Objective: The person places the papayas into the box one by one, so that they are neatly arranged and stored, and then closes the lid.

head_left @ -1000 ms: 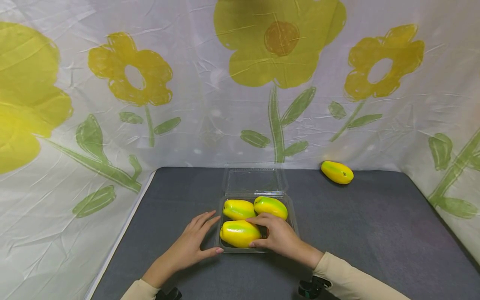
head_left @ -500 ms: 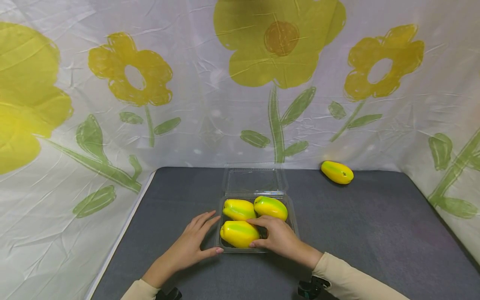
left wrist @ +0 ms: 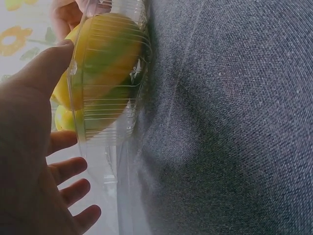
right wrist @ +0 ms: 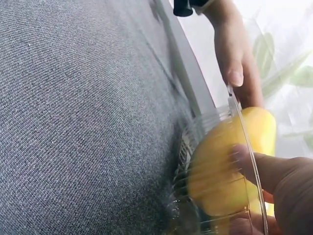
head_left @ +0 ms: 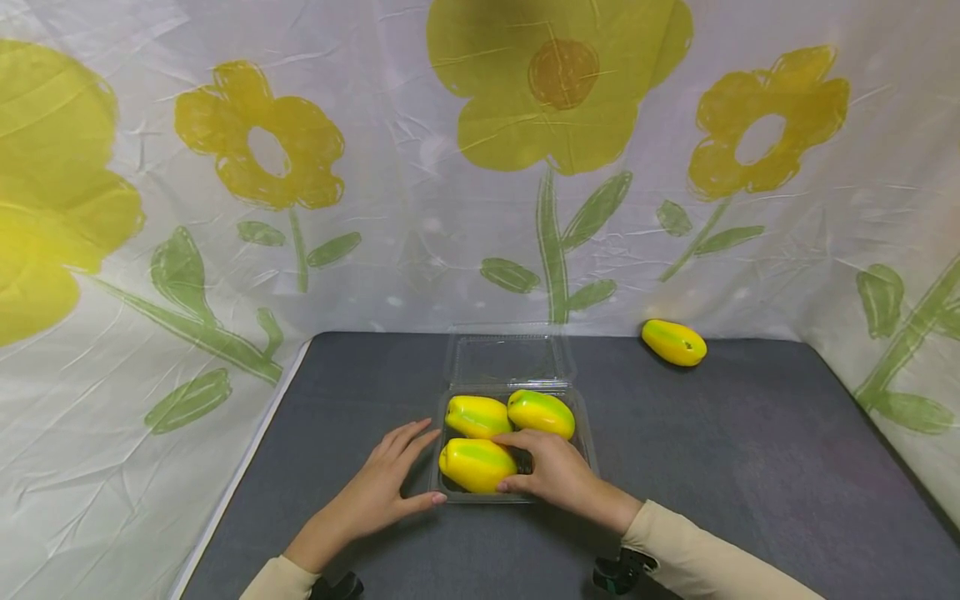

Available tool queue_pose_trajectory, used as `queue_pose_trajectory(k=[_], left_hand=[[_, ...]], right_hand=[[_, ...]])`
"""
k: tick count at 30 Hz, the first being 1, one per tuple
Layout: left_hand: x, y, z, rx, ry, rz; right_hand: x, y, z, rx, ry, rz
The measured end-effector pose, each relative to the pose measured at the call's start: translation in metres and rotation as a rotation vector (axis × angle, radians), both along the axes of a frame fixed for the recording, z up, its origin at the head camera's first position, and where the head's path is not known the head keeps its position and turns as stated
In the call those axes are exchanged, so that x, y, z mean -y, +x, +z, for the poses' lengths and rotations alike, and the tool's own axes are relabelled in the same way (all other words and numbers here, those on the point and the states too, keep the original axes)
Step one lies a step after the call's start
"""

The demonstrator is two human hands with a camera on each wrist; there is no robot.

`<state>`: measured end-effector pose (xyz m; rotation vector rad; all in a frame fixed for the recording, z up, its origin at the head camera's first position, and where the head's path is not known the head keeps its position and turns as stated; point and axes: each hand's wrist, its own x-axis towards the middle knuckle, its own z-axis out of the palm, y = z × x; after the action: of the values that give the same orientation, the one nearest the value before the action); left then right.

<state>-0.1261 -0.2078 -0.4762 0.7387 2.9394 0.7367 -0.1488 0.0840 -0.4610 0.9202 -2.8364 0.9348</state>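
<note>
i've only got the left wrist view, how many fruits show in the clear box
Observer: Three, by the head view: a front fruit, a back left fruit and a back right fruit.
Operator: any fruit outside it
Observer: Yes, one loose fruit lies right of the clear box, at the table's far edge.
Operator: how is the right hand on the fruit
Observer: The right hand holds the front fruit's right end, thumb on the near side.
</note>
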Motion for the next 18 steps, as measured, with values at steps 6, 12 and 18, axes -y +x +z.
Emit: queue_pose_trajectory(k=[6,12,18], left_hand=[[0.0007,-0.0006,-0.0003,0.004,0.008,0.0],[0.0022,-0.0023,0.0004,0.012,0.017,-0.002],[0.005,-0.0057,0.0014,0.033,0.023,-0.001]], right_hand=[[0.0005,0.0002,-0.0003,-0.005,0.007,0.001],[-0.0008,-0.0001,0.0001,-0.004,0.005,0.004],[-0.0037,0.0003,0.0006,-0.006,-0.004,0.007]])
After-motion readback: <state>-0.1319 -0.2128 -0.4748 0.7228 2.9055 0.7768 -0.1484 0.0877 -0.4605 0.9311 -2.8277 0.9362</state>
